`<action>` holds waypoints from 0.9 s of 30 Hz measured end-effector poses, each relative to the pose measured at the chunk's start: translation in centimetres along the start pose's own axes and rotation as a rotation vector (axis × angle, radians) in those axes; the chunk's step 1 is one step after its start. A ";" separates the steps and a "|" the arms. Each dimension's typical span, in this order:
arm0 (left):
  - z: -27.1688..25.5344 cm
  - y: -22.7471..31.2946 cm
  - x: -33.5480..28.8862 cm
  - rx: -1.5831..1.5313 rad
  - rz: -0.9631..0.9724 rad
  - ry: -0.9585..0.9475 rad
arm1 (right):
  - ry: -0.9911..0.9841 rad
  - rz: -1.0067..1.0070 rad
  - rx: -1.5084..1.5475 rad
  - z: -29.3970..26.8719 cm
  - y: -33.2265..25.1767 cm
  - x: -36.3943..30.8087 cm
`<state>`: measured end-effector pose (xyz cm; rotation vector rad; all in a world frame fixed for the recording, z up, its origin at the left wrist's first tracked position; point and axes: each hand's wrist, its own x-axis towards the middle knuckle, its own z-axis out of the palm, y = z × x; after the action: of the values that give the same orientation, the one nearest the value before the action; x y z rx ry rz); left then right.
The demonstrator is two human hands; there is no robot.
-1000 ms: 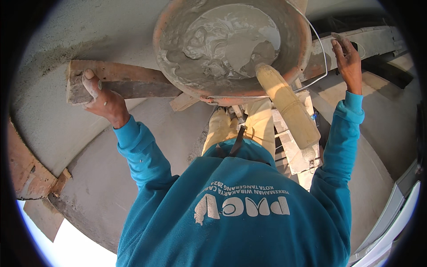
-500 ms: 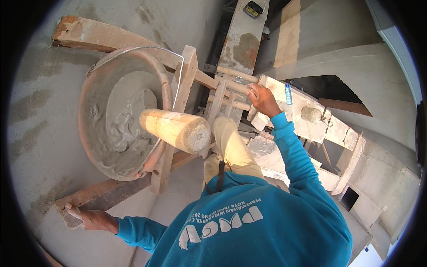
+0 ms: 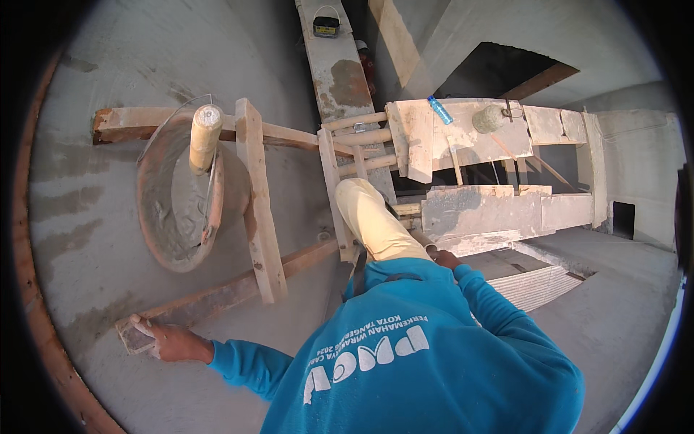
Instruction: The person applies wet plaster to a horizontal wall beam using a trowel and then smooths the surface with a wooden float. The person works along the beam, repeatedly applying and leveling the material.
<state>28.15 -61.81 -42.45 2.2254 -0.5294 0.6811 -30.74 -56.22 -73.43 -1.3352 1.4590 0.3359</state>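
Note:
My left hand point(image 3: 173, 341) is closed around the near end of a wooden beam point(image 3: 217, 295), with the thumb along the top. Beside my thigh, my right hand point(image 3: 444, 259) is at the end of a round bamboo pole point(image 3: 421, 239); its fingers are mostly hidden. A reddish bucket point(image 3: 148, 224) of wet grey mortar point(image 3: 189, 206) hangs left of the timber frame. The end of a thick round pole point(image 3: 205, 141) stands up in front of the bucket. Its wire handle is raised.
A ladder-like frame with bamboo rungs point(image 3: 361, 137) stands ahead of me. A long plank point(image 3: 336, 61) carries a black tub point(image 3: 327, 27). A blue bottle point(image 3: 439, 110) rests on the concrete-stained formwork point(image 3: 491, 145). Another person point(image 3: 365, 61) is partly visible below. Dark openings lie right.
My right hand has left the bamboo rung and come back down beside my thigh. My left hand remains on the beam. The view has turned, so the bucket appears smaller.

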 end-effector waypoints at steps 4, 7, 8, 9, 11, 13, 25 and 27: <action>0.9 0.1 0.0 0.230 0.272 0.052 | 0.008 -0.221 0.229 4.3 2.3 -1.8; 1.2 0.2 0.1 0.337 0.317 0.117 | 0.054 -0.183 0.254 5.5 1.8 -2.8; 0.9 1.4 -0.2 0.178 0.122 0.092 | 0.061 -0.163 0.223 5.6 1.6 -3.2; 1.1 1.6 -0.3 0.149 0.071 0.078 | 0.079 -0.177 0.184 6.7 2.3 -3.6; 1.5 1.1 -0.2 0.208 0.118 0.078 | 0.109 -0.214 0.100 8.8 3.4 -3.5; 1.8 1.1 0.0 0.326 0.248 0.097 | 0.200 -0.120 0.259 12.9 5.3 -2.9; 1.0 3.1 -0.3 0.089 0.241 0.102 | 0.289 0.070 0.578 16.3 8.1 -10.4; 1.0 3.7 -0.4 0.056 0.205 0.120 | 0.288 0.101 0.522 15.1 8.2 -11.4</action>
<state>26.10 -64.87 -41.25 2.1838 -0.6911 0.9397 -32.43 -35.68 -73.45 -0.9110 1.7087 -0.1782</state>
